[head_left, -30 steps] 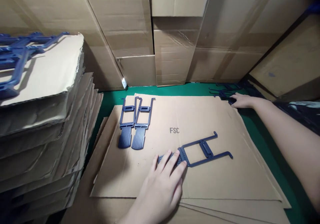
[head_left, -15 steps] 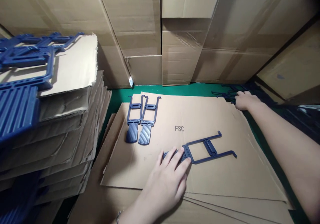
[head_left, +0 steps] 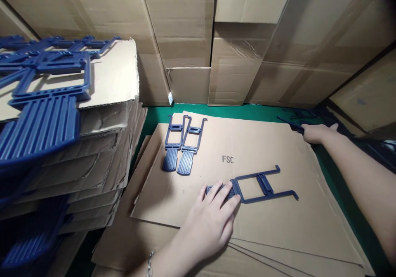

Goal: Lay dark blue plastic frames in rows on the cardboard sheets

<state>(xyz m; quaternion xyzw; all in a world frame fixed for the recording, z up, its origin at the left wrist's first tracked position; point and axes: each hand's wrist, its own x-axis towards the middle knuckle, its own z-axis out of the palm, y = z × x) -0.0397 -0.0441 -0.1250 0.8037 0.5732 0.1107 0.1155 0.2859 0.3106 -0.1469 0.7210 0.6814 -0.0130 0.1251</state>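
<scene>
A blue plastic frame (head_left: 264,184) with two hooked arms and a ribbed end lies on the top cardboard sheet (head_left: 278,219). My left hand (head_left: 213,223) rests over its ribbed end, fingers stretched out and slightly spread. At the sheet's far right corner, my right hand (head_left: 318,133) is closed around another dark blue plastic frame (head_left: 291,124); only a thin arm of it sticks out, the rest being hidden. Two more blue frames (head_left: 175,140) lie side by side at the sheet's far left, ribbed ends toward me.
On the left rises a tall stack of cardboard layers (head_left: 123,145) with several blue frames (head_left: 46,116) on top and between layers. Cardboard walls (head_left: 185,29) stand behind the green table (head_left: 198,108). More dark frames (head_left: 298,112) lie beyond my right hand.
My right hand has drawn a little toward me, a thin frame arm now sticking out from it. My left hand stays on its frame. The view has shifted slightly left.
</scene>
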